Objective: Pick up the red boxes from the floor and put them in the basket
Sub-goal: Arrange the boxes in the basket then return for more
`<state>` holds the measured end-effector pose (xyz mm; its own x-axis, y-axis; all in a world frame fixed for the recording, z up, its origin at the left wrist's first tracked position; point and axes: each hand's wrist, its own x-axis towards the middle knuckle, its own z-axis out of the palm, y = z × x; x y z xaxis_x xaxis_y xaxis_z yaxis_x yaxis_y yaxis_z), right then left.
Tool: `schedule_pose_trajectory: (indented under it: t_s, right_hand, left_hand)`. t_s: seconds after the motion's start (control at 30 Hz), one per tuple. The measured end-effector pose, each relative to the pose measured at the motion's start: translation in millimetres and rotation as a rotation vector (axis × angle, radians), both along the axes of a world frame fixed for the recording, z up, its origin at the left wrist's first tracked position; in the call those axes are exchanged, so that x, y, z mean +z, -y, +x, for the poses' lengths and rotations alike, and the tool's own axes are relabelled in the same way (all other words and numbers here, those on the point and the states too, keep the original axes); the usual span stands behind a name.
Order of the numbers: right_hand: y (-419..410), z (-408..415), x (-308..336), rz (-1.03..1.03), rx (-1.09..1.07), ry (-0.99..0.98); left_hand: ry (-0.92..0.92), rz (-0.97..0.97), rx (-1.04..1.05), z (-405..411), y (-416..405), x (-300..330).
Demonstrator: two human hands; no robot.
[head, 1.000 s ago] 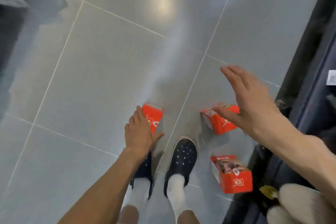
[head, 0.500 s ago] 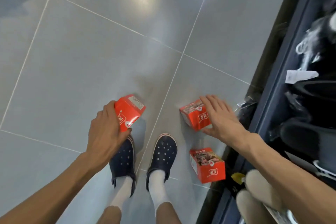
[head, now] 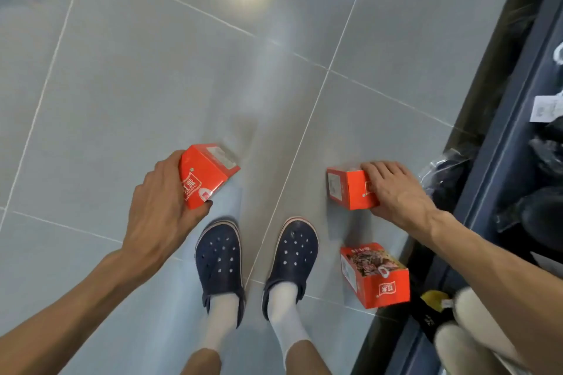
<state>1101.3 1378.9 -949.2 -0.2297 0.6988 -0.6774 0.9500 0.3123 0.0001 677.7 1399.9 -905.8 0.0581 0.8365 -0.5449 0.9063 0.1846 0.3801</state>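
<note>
Left hand (head: 161, 207) grips tilted red box (head: 207, 175) left of clogs (head: 256, 262); right hand (head: 396, 192) clasps second box (head: 350, 189); third box (head: 376, 275) beside right clog.

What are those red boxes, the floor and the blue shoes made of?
The red boxes look like thin printed cardboard: sharp folded edges, glossy print. The floor seems to be glazed ceramic tile: grout lines and a bright light reflection. The navy clogs look like moulded matte foam or rubber with punched holes.
</note>
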Motion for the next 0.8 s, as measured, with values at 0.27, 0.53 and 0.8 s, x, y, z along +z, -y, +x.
schedule_pose_trajectory:
  t_s: [0.27,0.53,0.8]
  right_hand:
    - [-63.2,-46.1,171.7,0.127,-0.211,-0.206]
    - [-127.6,-119.0,415.9,0.256,-0.187,-0.438]
    - [-152.7,-212.3,688.8,0.384,-0.073,-0.686]
  left_hand:
    - [-0.002,0.046,-0.1,-17.0,-37.7,121.5]
    - [0.1,0.247,-0.04,-57.8,-63.2,333.5]
    - [0.101,0.531,0.076,-133.4,-39.3,614.3]
